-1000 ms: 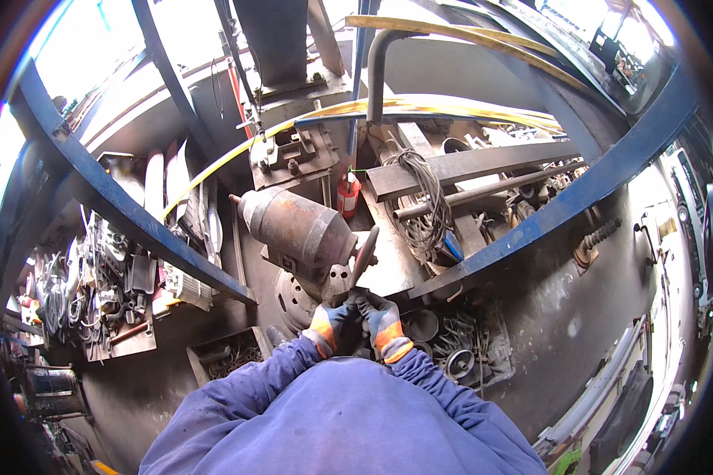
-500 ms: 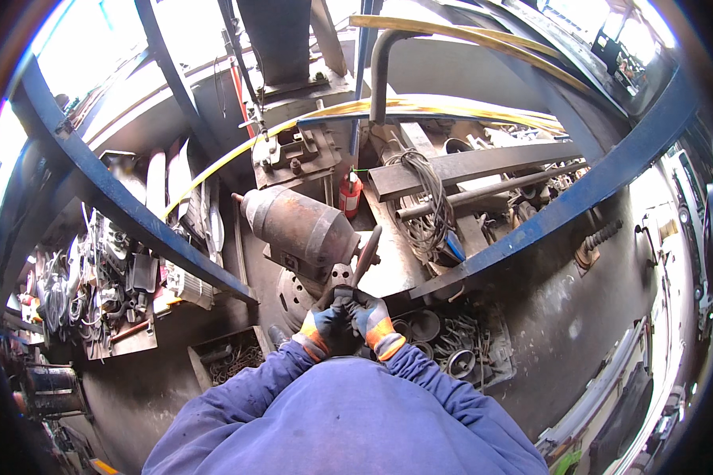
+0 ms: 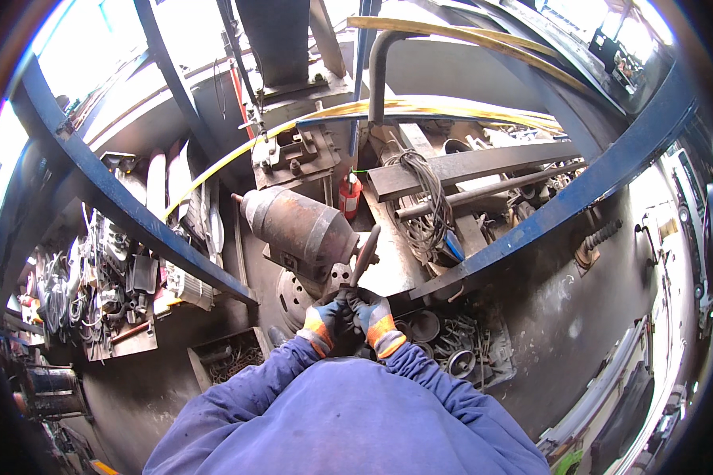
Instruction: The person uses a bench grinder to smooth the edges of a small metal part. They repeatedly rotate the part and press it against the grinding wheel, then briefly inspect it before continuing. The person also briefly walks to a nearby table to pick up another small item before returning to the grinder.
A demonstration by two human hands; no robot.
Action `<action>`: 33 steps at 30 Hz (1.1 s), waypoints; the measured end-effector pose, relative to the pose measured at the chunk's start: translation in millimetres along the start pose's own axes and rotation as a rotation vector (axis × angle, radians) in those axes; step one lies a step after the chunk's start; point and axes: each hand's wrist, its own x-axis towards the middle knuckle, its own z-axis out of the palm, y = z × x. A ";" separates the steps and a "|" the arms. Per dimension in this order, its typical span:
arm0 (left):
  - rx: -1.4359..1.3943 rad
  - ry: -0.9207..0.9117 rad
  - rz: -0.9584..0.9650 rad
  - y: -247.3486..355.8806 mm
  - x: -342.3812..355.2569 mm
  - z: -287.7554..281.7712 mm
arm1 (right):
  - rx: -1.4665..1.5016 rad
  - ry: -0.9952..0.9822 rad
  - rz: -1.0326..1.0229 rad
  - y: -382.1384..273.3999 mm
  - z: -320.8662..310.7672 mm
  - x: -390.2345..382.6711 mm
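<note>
Close together in front of my chest, my left hand (image 3: 322, 320) and my right hand (image 3: 375, 318) wear grey-blue and orange work gloves. Both sets of fingers are curled around something small and dark between them; its kind is hidden by the gloves and shadow. Just beyond the hands stands a rusty, cylindrical motor-like machine (image 3: 305, 228). A worn, curved bar (image 3: 365, 255) rises at its near right end, above my fingertips. Beside it is a pale metal piece with holes (image 3: 340, 275). A round plate with slots (image 3: 295, 296) lies lower, left of my hands.
Metal parts fill a tray (image 3: 509, 360) at right and a box (image 3: 202, 370) at left. A blue frame beam (image 3: 523, 236) crosses the right side. Coiled cable (image 3: 428, 206) hangs over a steel beam (image 3: 491, 168). A red bottle-shaped container (image 3: 349, 196) stands behind the machine.
My hands have shifted slightly, and the dark thing between them has turned or dropped lower, showing less of its flat face. The machine and surroundings stay in place.
</note>
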 end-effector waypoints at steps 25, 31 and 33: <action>0.037 -0.253 -0.121 -15.6 16.9 -20.4 | 0.055 -0.047 -0.312 31.2 -21.0 12.5; 0.061 -0.184 -0.096 -15.6 20.6 -17.2 | 0.073 0.000 -0.170 17.8 -22.2 5.0; 0.108 -0.140 -0.049 -15.9 21.5 -19.3 | 0.061 -0.022 -0.223 24.0 -20.3 7.9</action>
